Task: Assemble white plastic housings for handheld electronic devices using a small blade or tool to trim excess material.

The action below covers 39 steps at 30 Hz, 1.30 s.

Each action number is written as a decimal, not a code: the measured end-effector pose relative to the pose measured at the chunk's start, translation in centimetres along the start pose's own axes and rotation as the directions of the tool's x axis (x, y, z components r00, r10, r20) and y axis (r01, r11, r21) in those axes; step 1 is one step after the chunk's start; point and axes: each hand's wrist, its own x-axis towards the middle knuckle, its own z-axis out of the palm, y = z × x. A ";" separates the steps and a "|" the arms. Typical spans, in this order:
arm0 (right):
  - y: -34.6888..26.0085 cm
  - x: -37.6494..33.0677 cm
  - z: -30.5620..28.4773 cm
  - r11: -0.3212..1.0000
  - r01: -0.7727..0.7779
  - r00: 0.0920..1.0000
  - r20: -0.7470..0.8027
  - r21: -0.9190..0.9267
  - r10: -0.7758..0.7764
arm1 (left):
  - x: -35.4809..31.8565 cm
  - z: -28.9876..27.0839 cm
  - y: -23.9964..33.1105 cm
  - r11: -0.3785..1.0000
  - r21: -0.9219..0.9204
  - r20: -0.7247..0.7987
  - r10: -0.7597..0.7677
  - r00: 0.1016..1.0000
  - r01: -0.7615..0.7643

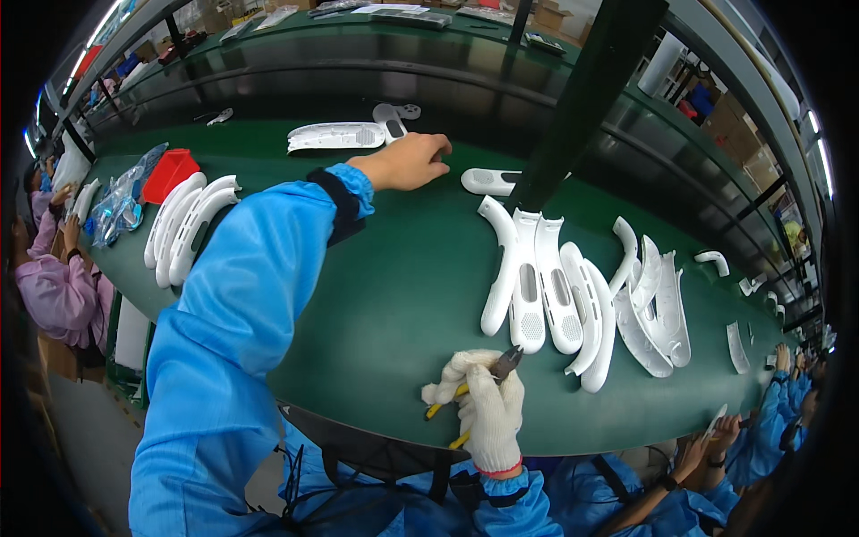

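My bare left hand [407, 164] reaches over the far part of the green table, fingers partly bent and apart, nothing seen in them. Just beyond it lie a small white rounded part [391, 121] and a long white plastic shell [335, 136]. In a white knit glove, my right hand [490, 407] is closed around pliers [506, 362] with yellow handles and dark jaws, near the front edge. The jaws point up and right, close to the lower end of a white curved shell [526, 309] with a slot and small holes. Several similar shells lie alongside.
A dark green post [586, 103] rises from the table between the far parts and the right-hand shells. At left are more curved shells [190, 228], a red scoop-like tray [170, 175] and clear plastic bags [125, 201]. Co-workers sit on both sides.
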 end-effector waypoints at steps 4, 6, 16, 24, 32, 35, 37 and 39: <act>-0.1 -0.2 -0.2 1.000 -0.008 1.000 -0.011 0.006 0.008 | 2.3 4.4 1.1 0.997 0.009 -0.047 0.076 0.996 -0.076; -0.3 -0.2 -0.1 0.999 -0.037 0.999 -0.011 0.012 0.037 | 3.6 5.6 1.8 0.999 0.012 -0.037 0.037 0.999 -0.036; -0.5 0.4 -0.3 0.993 -0.104 0.994 0.030 0.059 0.102 | 7.8 8.6 3.4 0.971 0.051 0.016 0.233 0.972 -0.234; -0.8 0.7 0.0 0.996 -0.094 0.995 -0.035 -0.007 0.094 | 6.5 -0.2 5.6 0.995 0.067 -0.289 0.095 0.953 -0.079; 0.1 0.2 -0.2 0.993 -0.044 0.998 0.060 0.111 0.038 | -4.0 -9.9 3.6 0.978 -0.193 -0.412 -0.152 0.898 0.077; 0.6 -0.1 -0.3 0.995 0.021 0.999 0.048 0.101 -0.026 | -9.4 -9.0 2.4 0.904 -0.281 0.049 -0.321 0.946 0.321; 0.7 -0.1 -0.7 0.994 0.045 0.998 0.029 0.098 -0.048 | -13.1 -6.5 3.5 0.866 -0.286 0.272 -0.337 0.901 0.410; 0.7 -0.2 -0.6 0.992 0.046 0.999 0.012 0.118 -0.048 | -16.2 -4.3 5.2 0.853 -0.200 0.443 -0.360 0.821 0.482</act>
